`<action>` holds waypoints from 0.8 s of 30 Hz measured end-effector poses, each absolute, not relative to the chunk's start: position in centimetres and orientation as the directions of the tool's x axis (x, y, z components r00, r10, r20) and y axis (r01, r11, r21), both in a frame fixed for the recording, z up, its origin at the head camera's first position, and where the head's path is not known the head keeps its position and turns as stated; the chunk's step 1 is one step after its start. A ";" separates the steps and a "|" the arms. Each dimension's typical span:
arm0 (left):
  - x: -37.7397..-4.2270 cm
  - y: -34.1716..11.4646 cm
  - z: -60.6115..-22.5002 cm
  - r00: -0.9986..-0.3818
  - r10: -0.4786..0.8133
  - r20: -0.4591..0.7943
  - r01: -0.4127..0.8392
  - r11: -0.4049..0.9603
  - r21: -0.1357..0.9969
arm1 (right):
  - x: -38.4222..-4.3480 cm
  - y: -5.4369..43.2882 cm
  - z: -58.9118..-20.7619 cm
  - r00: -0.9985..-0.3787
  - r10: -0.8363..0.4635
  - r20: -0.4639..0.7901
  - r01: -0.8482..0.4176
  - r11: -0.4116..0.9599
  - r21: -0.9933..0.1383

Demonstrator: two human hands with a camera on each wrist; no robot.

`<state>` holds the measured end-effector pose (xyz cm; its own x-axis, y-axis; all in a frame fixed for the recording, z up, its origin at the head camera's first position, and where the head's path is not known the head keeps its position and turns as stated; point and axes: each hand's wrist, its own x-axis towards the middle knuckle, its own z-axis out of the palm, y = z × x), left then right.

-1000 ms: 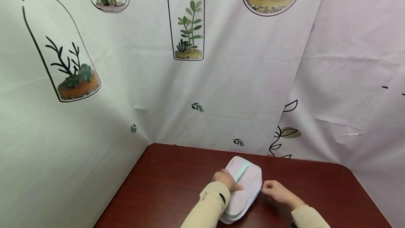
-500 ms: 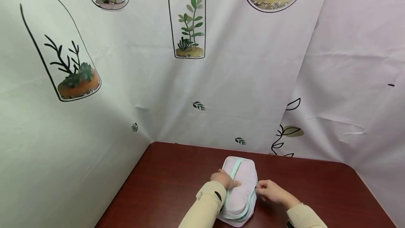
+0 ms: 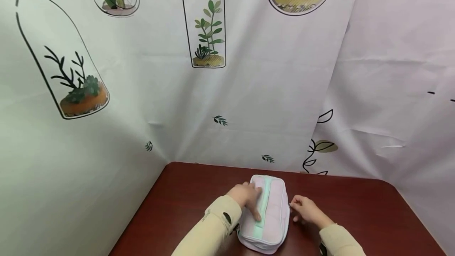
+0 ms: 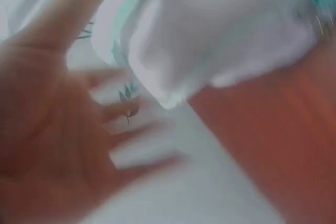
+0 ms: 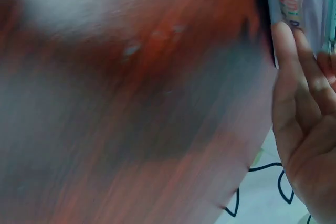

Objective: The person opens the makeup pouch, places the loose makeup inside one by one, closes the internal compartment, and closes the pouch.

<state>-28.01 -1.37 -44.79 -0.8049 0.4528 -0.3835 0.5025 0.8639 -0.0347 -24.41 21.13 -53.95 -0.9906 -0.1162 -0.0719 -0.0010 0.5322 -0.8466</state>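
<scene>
A lilac pencil case (image 3: pixel 275 212) with a mint stripe down its top lies on the table, its long side pointing away from me. My left hand (image 3: pixel 245 196) is over its left part, thumb and fingers spread; the left wrist view shows this hand (image 4: pixel 52 119) blurred, fingers extended beside the case (image 4: pixel 210 30). At the right edge, my right hand (image 3: pixel 306 209) pinches the zip pull (image 3: pixel 290 205) between thumb and forefinger. In the right wrist view its other fingers (image 5: pixel 286 51) lie along the case's side, by a small printed label (image 5: pixel 289 3).
The dark red-brown table (image 3: pixel 199 204) has rounded far corners. Behind it and on the left hangs white cloth (image 3: pixel 256 102) printed with plants in glass jars. Pale cream sleeves (image 3: pixel 209 224) cover both forearms.
The case has turned anticlockwise, its long side now more in line with my view. My left hand has loosened from its top and spread its fingers. My right hand stays at the right edge.
</scene>
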 end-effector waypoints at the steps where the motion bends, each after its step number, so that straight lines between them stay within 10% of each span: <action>1: -28.1 -1.3 -44.8 -0.780 0.508 -0.364 0.562 0.825 -0.053 | -24.5 21.0 -54.0 -0.995 -0.082 -0.061 0.007 0.546 -0.838; 8: -27.7 -0.5 -47.4 -0.731 0.586 -0.349 0.617 0.786 0.028 | -24.9 20.4 -54.3 -1.000 -0.005 -0.018 0.011 0.610 -0.792; 24: -28.2 1.3 -47.6 -0.782 0.572 -0.248 0.622 0.744 -0.244 | -24.9 21.8 -53.1 -0.966 -0.255 -0.044 -0.096 0.513 -0.853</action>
